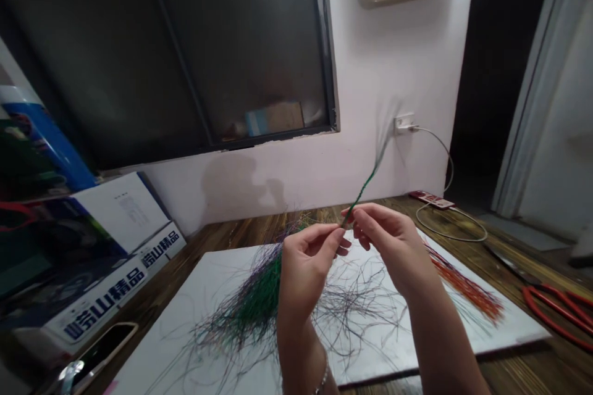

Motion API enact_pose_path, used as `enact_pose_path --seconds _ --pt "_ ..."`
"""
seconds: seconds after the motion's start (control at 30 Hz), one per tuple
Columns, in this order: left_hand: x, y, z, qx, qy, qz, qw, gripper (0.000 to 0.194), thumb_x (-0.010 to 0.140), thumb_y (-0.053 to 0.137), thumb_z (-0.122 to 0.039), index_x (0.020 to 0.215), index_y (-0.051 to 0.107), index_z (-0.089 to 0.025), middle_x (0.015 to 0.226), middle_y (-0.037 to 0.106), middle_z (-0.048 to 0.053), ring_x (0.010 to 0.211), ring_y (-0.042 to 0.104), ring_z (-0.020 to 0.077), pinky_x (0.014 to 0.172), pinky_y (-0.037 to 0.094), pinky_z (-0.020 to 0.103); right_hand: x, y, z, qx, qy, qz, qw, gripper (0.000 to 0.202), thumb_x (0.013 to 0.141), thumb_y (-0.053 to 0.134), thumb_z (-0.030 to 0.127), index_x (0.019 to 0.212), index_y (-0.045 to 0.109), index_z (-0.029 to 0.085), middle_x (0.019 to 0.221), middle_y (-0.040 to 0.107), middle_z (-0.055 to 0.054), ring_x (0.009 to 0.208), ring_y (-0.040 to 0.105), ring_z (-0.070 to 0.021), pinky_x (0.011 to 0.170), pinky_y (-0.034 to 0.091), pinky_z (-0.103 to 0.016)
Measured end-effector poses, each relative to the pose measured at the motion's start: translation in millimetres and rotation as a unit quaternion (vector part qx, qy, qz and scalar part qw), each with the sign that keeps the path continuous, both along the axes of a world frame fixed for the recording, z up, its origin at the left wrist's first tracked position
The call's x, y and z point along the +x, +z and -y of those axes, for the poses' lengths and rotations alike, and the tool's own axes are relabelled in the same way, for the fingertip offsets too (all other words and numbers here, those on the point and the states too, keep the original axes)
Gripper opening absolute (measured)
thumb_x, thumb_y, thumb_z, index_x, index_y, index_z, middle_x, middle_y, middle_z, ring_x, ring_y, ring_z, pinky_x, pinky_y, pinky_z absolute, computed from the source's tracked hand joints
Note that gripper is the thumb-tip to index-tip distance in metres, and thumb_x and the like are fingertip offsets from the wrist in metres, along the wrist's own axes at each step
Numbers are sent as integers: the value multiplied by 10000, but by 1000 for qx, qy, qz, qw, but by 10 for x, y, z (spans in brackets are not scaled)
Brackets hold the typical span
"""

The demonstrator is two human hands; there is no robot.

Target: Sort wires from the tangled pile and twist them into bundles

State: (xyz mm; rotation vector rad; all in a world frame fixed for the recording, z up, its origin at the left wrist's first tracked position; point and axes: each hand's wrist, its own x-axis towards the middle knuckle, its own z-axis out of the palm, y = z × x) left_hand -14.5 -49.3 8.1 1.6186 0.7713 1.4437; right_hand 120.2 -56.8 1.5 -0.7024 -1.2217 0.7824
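My left hand (311, 260) and my right hand (386, 236) meet above a white board (370, 355). Both pinch the lower part of a green twisted strand (364, 190), which rises to the upper right and fans out into blurred thin ends. Beneath and to the left of my left hand lies a large tangled pile of green and purple wires (259, 296). Loose dark wires (347, 305) are scattered below the hands. Orange and purple wires (467, 287) lie in a bundle right of my right forearm.
Red-handled scissors (556, 308) lie on the wooden table (504, 355) at the right. Behind the board are a red phone-like object (430, 199) and a white cable (456, 236). Boxes (123, 284) and a phone (104, 345) stand or lie at the left.
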Motion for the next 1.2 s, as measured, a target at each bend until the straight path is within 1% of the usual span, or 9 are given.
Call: enact_pose_path --seconds 0.1,0.23,0.37,0.47,0.63,0.73,0.93,1.07,1.2 --pt "3 14 9 -3 -14 -2 1000 69 772 685 -222 769 715 -160 642 672 2 575 604 59 546 483 124 14 -21 -17 6 22 -7 1000 234 840 615 390 781 696 179 573 546 26 523 430 -60 479 342 -201" --pt "-3 21 8 -18 -25 -7 999 75 787 664 -206 770 707 -148 624 656 3 561 585 58 540 474 127 49 -40 -38 5 31 -33 999 192 819 651 365 777 690 182 585 561 27 525 449 -52 473 340 -189" --pt "-12 22 6 -18 -33 -36 999 108 815 630 -215 784 696 -135 626 645 9 554 567 58 548 463 138 72 -29 -35 15 27 -34 999 137 817 660 324 835 703 195 671 633 5 579 522 -63 495 386 -179" --pt "-6 18 6 -16 -45 -58 997 133 836 604 -234 799 685 -136 643 637 12 567 562 62 556 455 148 82 -16 -23 24 18 -30 999 115 816 662 302 857 713 207 731 669 -9 583 538 -62 503 406 -178" --pt "15 17 23 -14 -61 -89 994 165 849 578 -238 748 658 -136 628 592 1 557 522 58 534 421 158 105 -25 -14 30 6 -43 999 106 819 659 290 840 724 209 653 649 1 563 534 -65 515 412 -183" --pt "29 29 39 -15 -65 -99 993 147 844 572 -207 741 654 -138 593 553 -13 540 483 51 508 387 154 131 -42 -15 32 12 -52 998 94 809 672 281 820 724 203 634 635 -1 577 532 -72 538 421 -189" --pt "50 50 67 -12 -109 -115 987 137 831 560 -158 730 652 -142 558 503 -28 518 442 46 489 367 153 179 -50 -5 28 91 -69 993 88 795 688 282 784 715 199 630 599 8 556 505 -68 511 404 -181" --pt "52 70 80 -19 -103 -84 991 146 826 565 -150 699 636 -138 549 518 -26 525 461 44 505 392 139 170 -33 6 30 103 -113 988 101 798 684 281 763 713 190 666 616 -6 584 519 -70 550 412 -181" --pt "57 78 86 -23 -98 -64 993 147 809 579 -139 670 627 -133 532 530 -26 507 474 43 494 403 138 156 -26 5 35 156 -151 975 135 799 675 263 700 691 172 725 625 -19 581 520 -69 553 417 -191"
